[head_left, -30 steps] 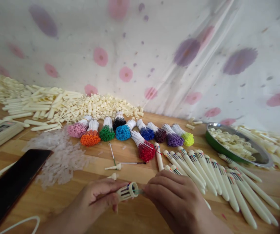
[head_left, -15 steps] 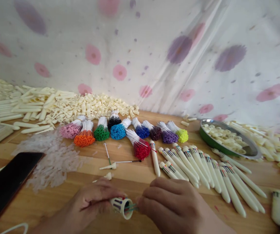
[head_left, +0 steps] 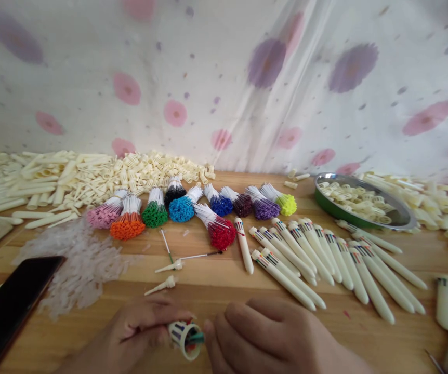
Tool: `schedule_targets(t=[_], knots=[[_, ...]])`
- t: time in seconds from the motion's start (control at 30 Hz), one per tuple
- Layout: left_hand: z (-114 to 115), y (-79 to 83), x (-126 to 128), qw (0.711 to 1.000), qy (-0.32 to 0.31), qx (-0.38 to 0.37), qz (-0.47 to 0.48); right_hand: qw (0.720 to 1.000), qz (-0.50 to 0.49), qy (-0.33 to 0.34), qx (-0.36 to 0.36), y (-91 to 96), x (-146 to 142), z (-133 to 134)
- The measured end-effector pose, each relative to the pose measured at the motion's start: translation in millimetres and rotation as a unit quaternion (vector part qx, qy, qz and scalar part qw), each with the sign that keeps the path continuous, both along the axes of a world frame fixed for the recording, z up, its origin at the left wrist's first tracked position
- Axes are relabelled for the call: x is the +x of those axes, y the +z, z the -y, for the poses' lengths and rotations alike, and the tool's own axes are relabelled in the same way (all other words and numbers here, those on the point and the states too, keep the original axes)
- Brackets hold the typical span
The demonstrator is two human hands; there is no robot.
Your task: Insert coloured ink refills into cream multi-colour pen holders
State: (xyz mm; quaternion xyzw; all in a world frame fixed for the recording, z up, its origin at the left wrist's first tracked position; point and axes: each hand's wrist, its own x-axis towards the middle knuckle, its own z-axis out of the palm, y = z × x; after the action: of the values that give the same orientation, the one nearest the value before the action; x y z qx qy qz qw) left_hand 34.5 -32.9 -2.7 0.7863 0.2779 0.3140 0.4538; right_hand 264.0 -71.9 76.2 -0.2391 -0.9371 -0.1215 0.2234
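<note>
My left hand (head_left: 142,330) grips a short cream slotted pen barrel (head_left: 177,332) between thumb and fingers, its round open end turned toward the right. Dark blue and red pieces show in its slots. A green refill (head_left: 196,338) sticks out of that open end. The closed fingertips of my right hand (head_left: 263,335) meet the refill's outer end; the exact grip is partly hidden. Beyond my left hand lie a cream pointed plug (head_left: 163,285) and another such plug (head_left: 172,266) beside two loose refills.
Bundled refills in many colours, such as a red bundle (head_left: 222,234), stand in a row. Finished-looking pens (head_left: 321,254) lie at right, near a green-sided metal dish (head_left: 364,205). Clear small tubes (head_left: 79,265), a phone (head_left: 17,301) and cream pen parts (head_left: 71,176) occupy the left.
Both hands have shifted slightly left and down in view. My right fingertips are nearer the barrel's open end, and less of the green refill shows between them. The camera view has tilted a little.
</note>
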Motion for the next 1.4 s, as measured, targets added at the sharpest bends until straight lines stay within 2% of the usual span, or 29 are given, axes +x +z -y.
schedule_targets(t=[0.2,0.43,0.57,0.7,0.77,0.83,0.93,1.03,1.1,1.17,1.23,1.33,1.4], knots=[[5.2,-0.4,-0.8,0.999,0.014,-0.017,-0.043,0.999,-0.017,-0.021,-0.045,0.1,2.2,-1.3],[16.4,3.4,1.5,0.99,0.062,-0.123,-0.024,0.995,-0.055,-0.026,-0.082,-6.4,-0.6,-3.5],[21.9,4.4,3.8,0.979,0.073,-0.188,-0.019,0.993,-0.091,-0.02,-0.07,-7.2,0.5,-5.8],[24.0,4.1,5.2,0.958,0.068,-0.278,0.002,0.98,-0.072,-0.037,-0.181,-7.0,5.9,-9.4],[23.3,4.9,5.6,0.959,0.077,-0.272,0.004,0.972,-0.09,-0.019,-0.218,-9.0,7.8,-12.7],[21.7,5.2,6.0,0.968,0.086,-0.234,0.004,0.968,-0.102,-0.013,-0.23,-11.9,8.2,-15.9],[18.3,4.3,6.4,0.98,0.102,-0.17,0.013,0.974,-0.097,-0.031,-0.2,-14.6,5.8,-17.8],[14.8,3.2,6.2,0.986,0.111,-0.121,0.026,0.993,-0.081,-0.045,-0.07,-14.5,1.7,-15.6],[13.0,2.8,5.2,0.99,0.101,-0.088,0.035,0.997,-0.067,-0.041,0.024,-13.2,-0.2,-12.8],[11.7,2.4,3.8,0.993,0.093,-0.065,0.043,0.995,-0.052,-0.032,0.078,-10.6,-0.7,-9.4],[10.9,1.4,2.3,0.994,0.082,-0.057,0.048,0.995,-0.032,-0.035,0.085,-6.9,0.4,-6.1],[10.1,-1.2,0.3,0.993,0.073,-0.053,0.074,0.997,-0.008,-0.044,0.056,-1.1,3.5,-3.3],[9.2,-2.5,-0.6,0.992,0.07,-0.051,0.087,0.998,-0.027,-0.042,0.045,0.9,4.7,-3.9]])
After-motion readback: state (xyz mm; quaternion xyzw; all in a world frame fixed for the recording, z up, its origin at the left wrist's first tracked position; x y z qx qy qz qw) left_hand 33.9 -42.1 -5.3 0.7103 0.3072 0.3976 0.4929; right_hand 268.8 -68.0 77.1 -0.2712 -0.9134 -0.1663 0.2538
